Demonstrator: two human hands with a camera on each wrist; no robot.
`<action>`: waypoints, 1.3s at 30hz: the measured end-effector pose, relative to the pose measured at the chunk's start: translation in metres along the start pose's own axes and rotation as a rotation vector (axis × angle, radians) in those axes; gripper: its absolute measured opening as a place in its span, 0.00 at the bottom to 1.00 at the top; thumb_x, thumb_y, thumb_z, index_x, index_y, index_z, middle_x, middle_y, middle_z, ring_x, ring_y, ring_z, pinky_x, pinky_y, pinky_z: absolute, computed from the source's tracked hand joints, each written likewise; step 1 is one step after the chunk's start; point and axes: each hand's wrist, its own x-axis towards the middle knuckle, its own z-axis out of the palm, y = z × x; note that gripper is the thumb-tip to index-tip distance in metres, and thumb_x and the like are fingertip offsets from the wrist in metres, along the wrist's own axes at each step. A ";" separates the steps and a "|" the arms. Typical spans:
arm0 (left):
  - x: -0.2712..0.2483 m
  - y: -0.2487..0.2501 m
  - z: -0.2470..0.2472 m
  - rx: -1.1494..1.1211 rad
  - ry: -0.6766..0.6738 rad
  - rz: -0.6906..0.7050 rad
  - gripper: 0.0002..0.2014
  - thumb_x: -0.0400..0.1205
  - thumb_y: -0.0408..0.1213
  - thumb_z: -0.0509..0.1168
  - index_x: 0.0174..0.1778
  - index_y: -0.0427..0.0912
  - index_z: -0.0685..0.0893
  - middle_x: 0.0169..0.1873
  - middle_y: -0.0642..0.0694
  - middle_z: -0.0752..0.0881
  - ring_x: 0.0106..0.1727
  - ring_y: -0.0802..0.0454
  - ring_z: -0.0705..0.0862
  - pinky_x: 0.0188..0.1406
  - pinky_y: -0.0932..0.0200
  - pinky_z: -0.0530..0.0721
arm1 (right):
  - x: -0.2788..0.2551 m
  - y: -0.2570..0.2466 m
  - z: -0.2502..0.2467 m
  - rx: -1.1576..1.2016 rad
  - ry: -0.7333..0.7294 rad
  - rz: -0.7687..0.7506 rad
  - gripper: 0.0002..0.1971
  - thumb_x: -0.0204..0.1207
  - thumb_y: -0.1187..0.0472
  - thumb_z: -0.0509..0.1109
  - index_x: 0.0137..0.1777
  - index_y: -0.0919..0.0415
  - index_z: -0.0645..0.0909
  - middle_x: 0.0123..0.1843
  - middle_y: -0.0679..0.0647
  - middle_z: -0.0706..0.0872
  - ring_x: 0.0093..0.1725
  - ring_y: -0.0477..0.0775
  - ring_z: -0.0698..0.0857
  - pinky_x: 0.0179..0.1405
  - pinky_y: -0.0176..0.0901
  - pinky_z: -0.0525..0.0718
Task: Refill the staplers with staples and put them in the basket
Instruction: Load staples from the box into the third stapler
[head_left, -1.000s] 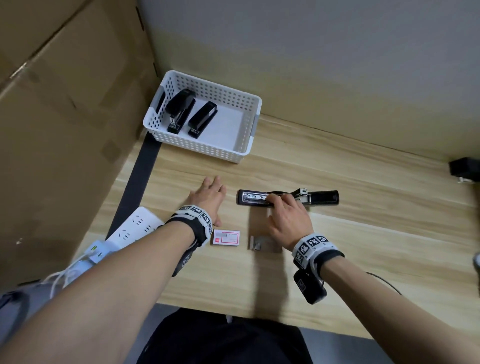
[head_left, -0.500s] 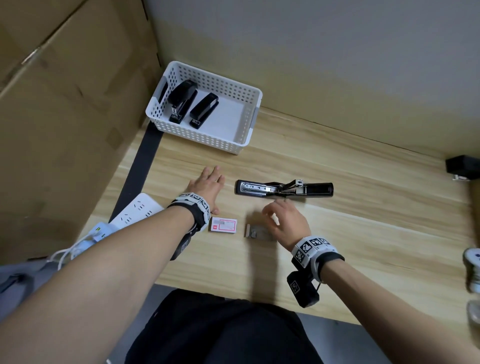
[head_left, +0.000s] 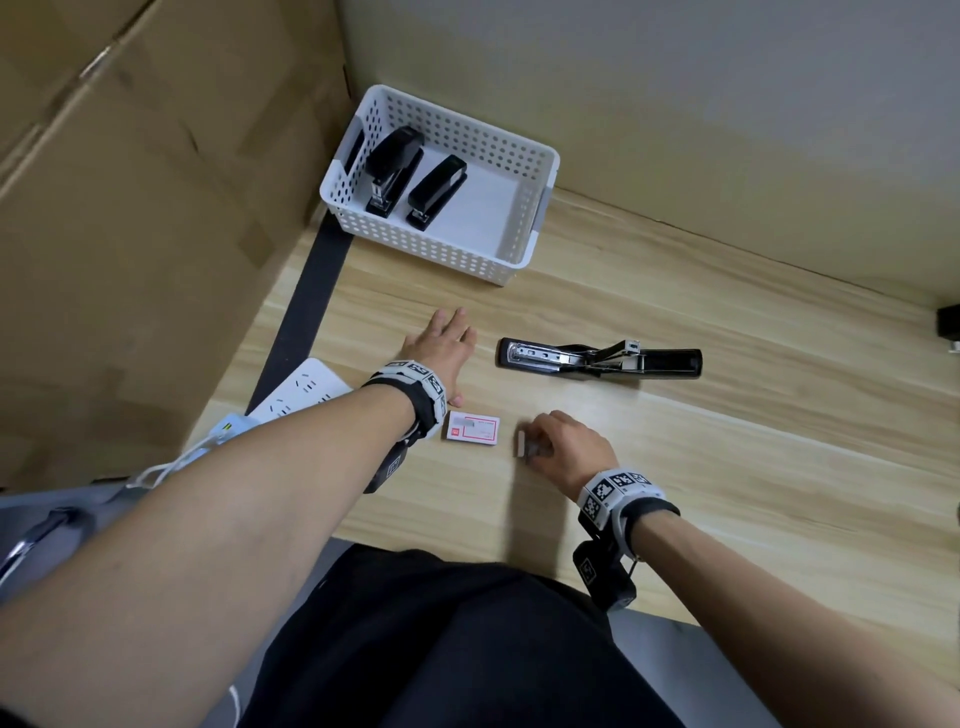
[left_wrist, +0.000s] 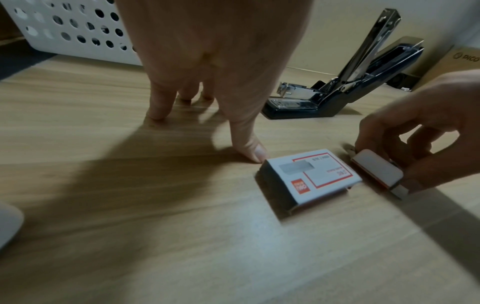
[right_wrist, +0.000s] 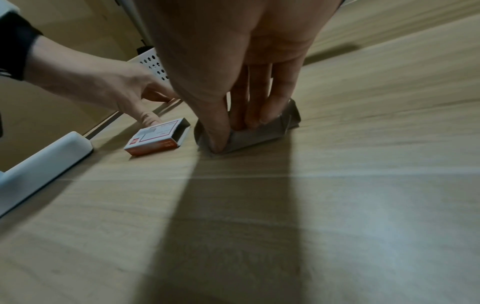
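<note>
A black stapler lies opened flat on the wooden table, its metal staple channel exposed. Nearer me lies a white and red staple box sleeve. Just right of it sits the inner tray of staples, which my right hand pinches between thumb and fingers. My left hand rests on the table with straight fingers, its thumb touching the sleeve's far corner. Two closed black staplers lie in the white perforated basket at the back left.
A cardboard wall rises on the left, with a dark strip along its foot. A white power strip with cables lies at the table's left front. A small black object sits at the far right edge.
My right hand has left the open stapler and come back toward me onto the staple tray, closing its fingers on it. The left hand stays flat on the table.
</note>
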 end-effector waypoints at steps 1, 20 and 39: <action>0.000 0.000 0.000 -0.001 0.000 0.004 0.54 0.73 0.44 0.78 0.86 0.45 0.48 0.85 0.47 0.35 0.85 0.41 0.36 0.77 0.28 0.61 | 0.000 0.000 0.001 0.010 0.006 0.002 0.08 0.71 0.51 0.70 0.49 0.46 0.77 0.51 0.46 0.80 0.51 0.56 0.83 0.42 0.49 0.82; 0.001 -0.003 0.001 -0.024 -0.012 0.022 0.54 0.74 0.44 0.78 0.86 0.45 0.47 0.85 0.46 0.34 0.85 0.39 0.35 0.78 0.26 0.59 | 0.004 0.009 -0.016 0.344 0.093 -0.030 0.11 0.73 0.66 0.70 0.45 0.48 0.88 0.43 0.44 0.91 0.42 0.48 0.87 0.48 0.45 0.85; 0.003 -0.004 0.003 -0.055 -0.002 0.034 0.54 0.73 0.41 0.78 0.87 0.44 0.47 0.85 0.47 0.33 0.85 0.40 0.34 0.78 0.26 0.56 | 0.052 0.008 -0.015 0.546 0.229 -0.032 0.12 0.71 0.69 0.74 0.48 0.52 0.91 0.48 0.42 0.87 0.46 0.40 0.86 0.53 0.37 0.86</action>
